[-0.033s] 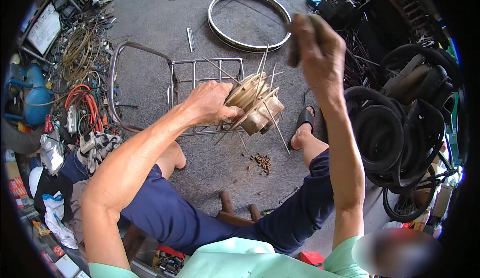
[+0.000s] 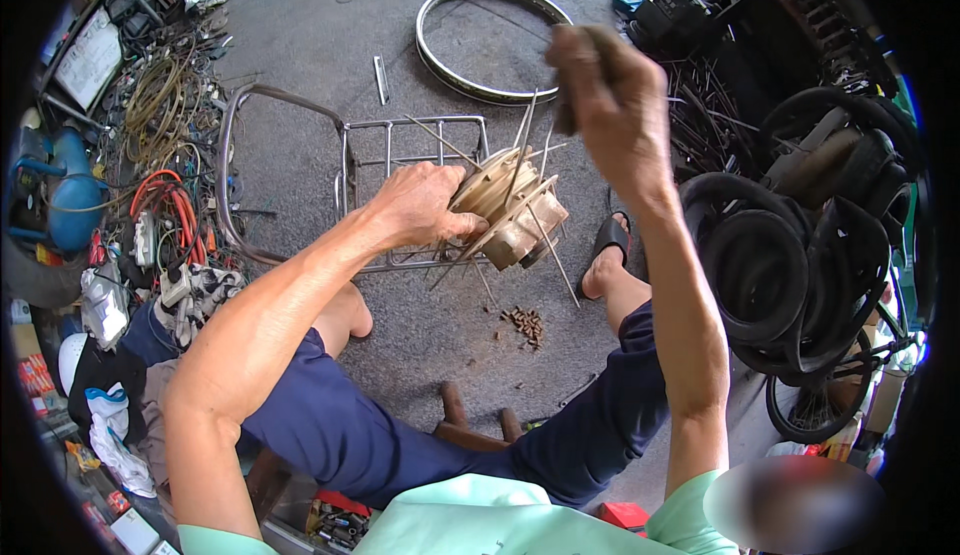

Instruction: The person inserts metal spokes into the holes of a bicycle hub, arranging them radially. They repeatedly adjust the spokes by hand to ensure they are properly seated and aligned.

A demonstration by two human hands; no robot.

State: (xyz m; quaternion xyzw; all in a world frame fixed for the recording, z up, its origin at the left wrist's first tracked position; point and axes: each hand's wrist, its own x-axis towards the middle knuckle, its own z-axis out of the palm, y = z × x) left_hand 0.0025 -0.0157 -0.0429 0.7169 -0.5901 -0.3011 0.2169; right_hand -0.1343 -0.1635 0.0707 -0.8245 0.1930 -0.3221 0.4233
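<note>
My left hand (image 2: 425,205) is closed round a dirty, tan metal wheel hub (image 2: 512,230). Loose spokes stick out of its flanges in several directions. The hub is held tilted above the floor, beside a metal rack frame (image 2: 390,125). Raised higher, at the upper right of the hub, is my right hand (image 2: 622,105), its fingers curled together. What those fingers hold, if anything, is hidden. On the floor below the hub lies a small heap of brownish spoke nipples (image 2: 524,328).
A bare wheel rim (image 2: 432,50) lies on the floor at the far middle, with a thin metal strip (image 2: 381,80) to its left. Black tyres and tubes (image 2: 760,275) pile up on the right. Cables (image 2: 160,85) and clutter line the left. Dark spokes (image 2: 705,120) lie beyond the tyres.
My right hand has moved left, closer over the hub and the rim's near edge. My left hand and the hub have stayed in place.
</note>
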